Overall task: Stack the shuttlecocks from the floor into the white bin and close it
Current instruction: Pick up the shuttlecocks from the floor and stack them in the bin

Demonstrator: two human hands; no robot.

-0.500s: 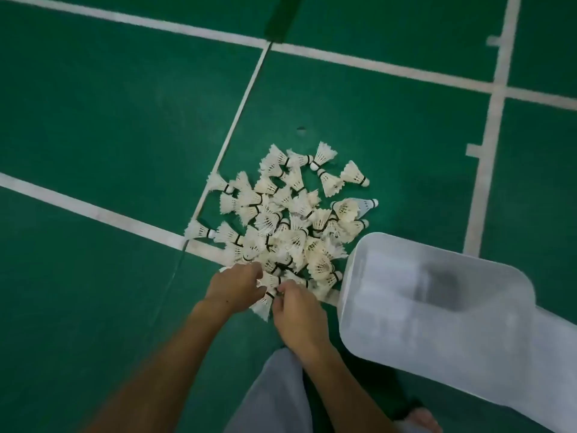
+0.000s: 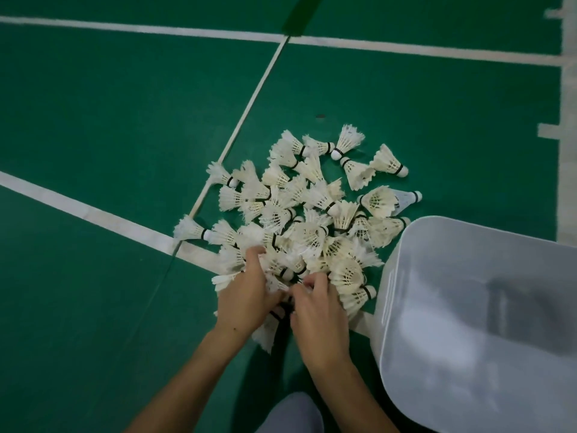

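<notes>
On a green court floor [image 2: 93, 120], your left hand [image 2: 246, 303] and right hand [image 2: 318, 310] meet at the near edge of a heap of shuttlecocks [image 2: 306, 220]. Each grip has its fingers curled around feathered shuttlecocks in that near edge, one white skirt [image 2: 265, 334] hanging below your left palm. The heap sprawls across the white court lines [image 2: 93, 214]. The white bin [image 2: 477, 323] sits open just right of the pile, near you.

Roughly forty shuttlecocks [image 2: 299, 220] piled on floor; one white bin [image 2: 474, 323]; two hands, left [image 2: 246, 295], right [image 2: 318, 304].
</notes>
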